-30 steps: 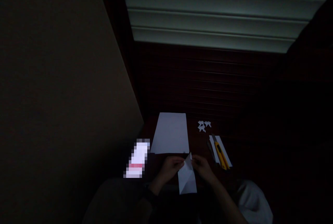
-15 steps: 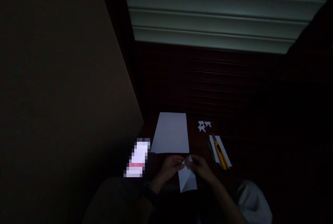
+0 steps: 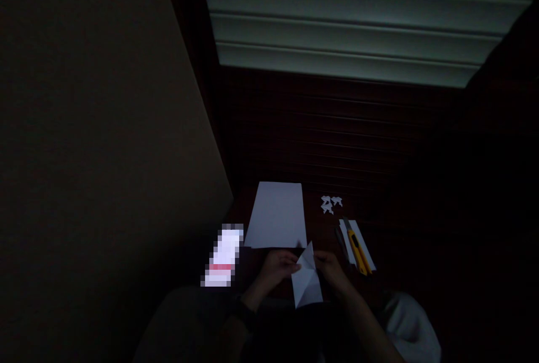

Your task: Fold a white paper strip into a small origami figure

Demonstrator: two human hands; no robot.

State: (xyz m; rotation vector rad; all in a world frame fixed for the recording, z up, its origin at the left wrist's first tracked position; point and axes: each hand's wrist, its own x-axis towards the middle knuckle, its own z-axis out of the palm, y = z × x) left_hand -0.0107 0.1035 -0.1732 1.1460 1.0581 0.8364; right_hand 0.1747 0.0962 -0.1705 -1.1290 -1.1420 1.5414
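Note:
A small white sheet of paper point(image 3: 307, 284) with diagonal creases is held between my hands at the table's near edge. Its top comes to a folded point. My left hand point(image 3: 278, 266) pinches the left edge, thumb in front and fingers behind. At the right edge, my right hand point(image 3: 330, 270) grips the same paper; its fingertips are partly hidden behind it. A larger stack of white paper point(image 3: 278, 214) lies flat just beyond my hands. Several small folded paper figures point(image 3: 327, 205) sit together at the back right.
To the right, a yellow utility knife point(image 3: 357, 250) rests on white paper strips point(image 3: 368, 250), with a dark slim object point(image 3: 341, 241) beside them. A lit, blurred-out screen point(image 3: 223, 256) is at the left. A wall point(image 3: 105, 127) rises on the left, and slatted panels point(image 3: 337, 31) stand behind the table.
The paper's top flap now stands up to a point, where before it was bent down between my fingers. My right hand has shifted slightly right, off the front of the paper to its edge.

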